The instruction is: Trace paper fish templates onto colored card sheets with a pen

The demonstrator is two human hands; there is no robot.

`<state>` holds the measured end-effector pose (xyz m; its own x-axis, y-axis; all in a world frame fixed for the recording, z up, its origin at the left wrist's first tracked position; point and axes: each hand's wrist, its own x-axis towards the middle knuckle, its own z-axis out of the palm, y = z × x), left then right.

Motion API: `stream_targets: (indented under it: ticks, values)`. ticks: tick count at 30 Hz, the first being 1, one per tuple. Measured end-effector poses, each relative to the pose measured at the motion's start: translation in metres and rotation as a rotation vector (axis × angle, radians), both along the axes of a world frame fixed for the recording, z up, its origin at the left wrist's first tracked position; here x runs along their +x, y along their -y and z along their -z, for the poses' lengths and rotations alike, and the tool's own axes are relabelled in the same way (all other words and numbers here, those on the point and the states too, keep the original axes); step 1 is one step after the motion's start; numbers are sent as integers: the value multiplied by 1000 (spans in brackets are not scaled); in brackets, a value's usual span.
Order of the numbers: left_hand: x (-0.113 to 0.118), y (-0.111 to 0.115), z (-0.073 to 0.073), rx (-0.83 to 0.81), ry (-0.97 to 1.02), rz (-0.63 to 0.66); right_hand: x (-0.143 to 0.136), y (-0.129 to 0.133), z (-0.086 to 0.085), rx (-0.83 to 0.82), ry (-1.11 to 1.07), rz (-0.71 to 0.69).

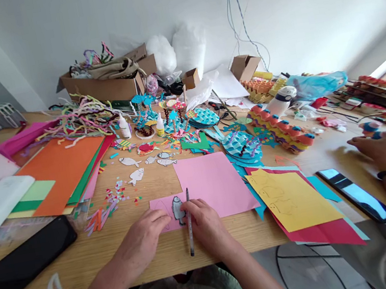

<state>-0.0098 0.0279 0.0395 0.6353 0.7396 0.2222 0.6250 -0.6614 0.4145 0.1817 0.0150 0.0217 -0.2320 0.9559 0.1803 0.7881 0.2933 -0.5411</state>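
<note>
A grey-and-white paper fish cutout (pixel 177 207) lies upright on a small pink paper strip (pixel 155 211), beside a faint fish outline drawn on that strip. With fingertips resting flat on the strip's left side, my left hand (pixel 148 232) holds nothing. My right hand (pixel 205 222) grips a pen (pixel 191 237) and its fingertips touch the fish cutout's right edge. Behind it lies a larger pink sheet (pixel 218 182). More white fish cutouts (pixel 136 176) are spread on the table past my hands.
Orange paper (pixel 66 167) and other coloured sheets are stacked at left, near a black phone (pixel 27 263). Yellow paper (pixel 292 197) with pencil drawings lies at right. Glue bottles (pixel 125 127), paper scraps and blue crafts (pixel 242 148) stand behind. A co-worker's hands (pixel 381 151) work at far right.
</note>
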Motion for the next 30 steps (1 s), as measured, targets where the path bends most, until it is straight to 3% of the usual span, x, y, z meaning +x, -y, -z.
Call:
stream_targets:
  ticks: [4,9,17,22,30]
  values:
    - [-5,-1,0,14,-18,-13,0,-1,2,-1,-3,3]
    - [4,0,0,1,-68,83,3,-4,1,-37,-73,6]
    - [11,-9,20,34,-172,179,11,-8,-5,-197,-331,18]
    - [9,-8,23,53,-184,170,18,-8,2,-200,-520,124]
    - [10,-6,20,61,-206,167,11,-7,4,-72,-237,94]
